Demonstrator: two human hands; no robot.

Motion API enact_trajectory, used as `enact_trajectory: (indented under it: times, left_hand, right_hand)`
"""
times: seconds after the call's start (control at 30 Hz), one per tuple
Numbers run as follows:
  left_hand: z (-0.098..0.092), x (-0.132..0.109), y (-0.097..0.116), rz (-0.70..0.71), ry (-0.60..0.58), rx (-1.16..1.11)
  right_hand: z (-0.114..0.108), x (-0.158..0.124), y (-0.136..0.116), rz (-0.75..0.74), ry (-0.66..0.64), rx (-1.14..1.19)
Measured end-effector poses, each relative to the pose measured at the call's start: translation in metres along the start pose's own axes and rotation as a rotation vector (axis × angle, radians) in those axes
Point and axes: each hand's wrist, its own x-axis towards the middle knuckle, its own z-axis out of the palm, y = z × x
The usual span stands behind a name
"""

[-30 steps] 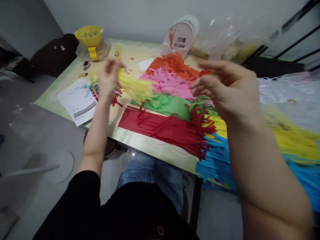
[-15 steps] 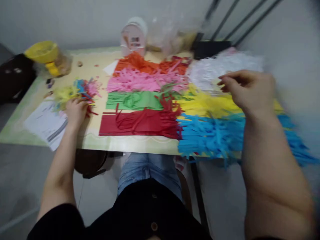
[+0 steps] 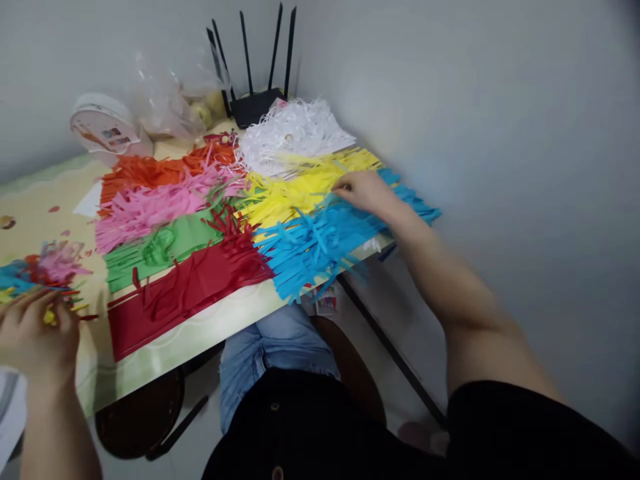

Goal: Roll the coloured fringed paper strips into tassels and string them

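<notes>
At the left edge, my left hand [image 3: 43, 330] has its fingers curled around a mixed bunch of coloured paper strips [image 3: 63, 263] in blue, pink, red and yellow. My right hand [image 3: 367, 192] is over the right part of the table, thumb and fingers pinched together where the yellow fringed paper [image 3: 280, 197] meets the blue fringed paper [image 3: 320, 233]. Whatever its fingertips hold is too small to make out. Just behind lies a heap of white paper strips [image 3: 295, 137].
Left of the blue lie orange [image 3: 150, 172], pink [image 3: 160, 207], green [image 3: 190, 233] and dark red fringed paper [image 3: 185, 283]. Behind them stand a white tub [image 3: 105, 127], a clear plastic bag [image 3: 165, 100] and a black router [image 3: 257, 107] against the wall. A stool [image 3: 140, 413] is under the table.
The view has swung to the right. My right hand has come down from above the white and yellow strips to the blue fringe. My left hand stays at the mixed bunch.
</notes>
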Motion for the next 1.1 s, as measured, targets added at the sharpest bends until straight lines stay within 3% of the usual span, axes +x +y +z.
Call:
enact_trajectory:
  times: [0.1, 0.2, 0.3, 0.43, 0.57, 0.67, 0.83, 0.97, 1.1]
  left_hand:
    - [0.017, -0.004, 0.052, 0.185, 0.184, 0.019]
    - [0.039, -0.012, 0.098, 0.297, 0.137, -0.030]
    - [0.061, -0.026, 0.124, 0.301, 0.010, -0.043]
    - [0.089, -0.049, 0.131, 0.260, -0.280, -0.038]
    - [0.110, -0.066, 0.133, 0.192, -0.540, 0.104]
    - [0.116, -0.072, 0.136, 0.178, -0.575, 0.187]
    - [0.111, -0.076, 0.144, 0.153, -0.625, 0.235]
    - [0.112, -0.077, 0.143, 0.151, -0.654, 0.225]
    - [0.111, -0.075, 0.134, 0.179, -0.567, 0.152]
  right_hand:
    - [0.009, 0.001, -0.014, -0.053, -0.030, -0.002]
    - [0.020, -0.009, -0.031, -0.271, -0.152, -0.011]
    - [0.033, -0.029, -0.042, -0.414, -0.229, -0.085]
    - [0.046, -0.049, -0.046, -0.352, -0.216, -0.162]
    - [0.050, -0.050, -0.042, -0.342, -0.195, -0.140]
    - [0.043, -0.043, -0.032, -0.360, -0.139, -0.035]
    - [0.028, -0.031, -0.002, -0.209, 0.178, 0.007]
    - [0.029, -0.023, 0.024, -0.182, 0.154, 0.042]
    - [0.019, -0.038, 0.050, -0.055, 0.192, 0.043]
